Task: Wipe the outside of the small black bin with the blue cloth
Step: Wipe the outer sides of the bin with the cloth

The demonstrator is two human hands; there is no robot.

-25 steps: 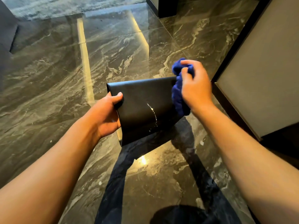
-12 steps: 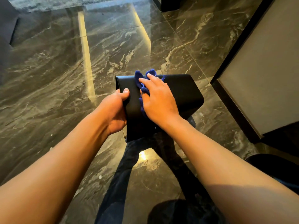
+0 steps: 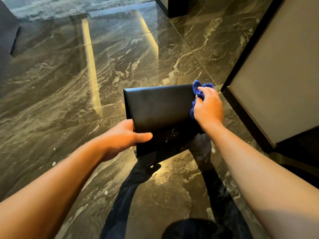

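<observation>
The small black bin (image 3: 160,109) is held up above the floor, lying on its side with a flat wall facing me. My left hand (image 3: 126,137) grips its lower left edge, thumb across the front. Faint pale smears show on the lower part of the wall near that thumb. My right hand (image 3: 208,109) presses the bunched blue cloth (image 3: 198,91) against the bin's right end. Most of the cloth is hidden under that hand.
Glossy dark marble floor (image 3: 86,100) lies below, with bright light reflections. A beige panel with a dark frame (image 3: 276,75) stands close on the right. A dark cabinet base (image 3: 176,7) is at the top. A pale rug (image 3: 60,6) lies far back.
My right hand has swept the blue cloth from the bin's left part across to its right end. My left hand has shifted lower on the bin, which has turned slightly.
</observation>
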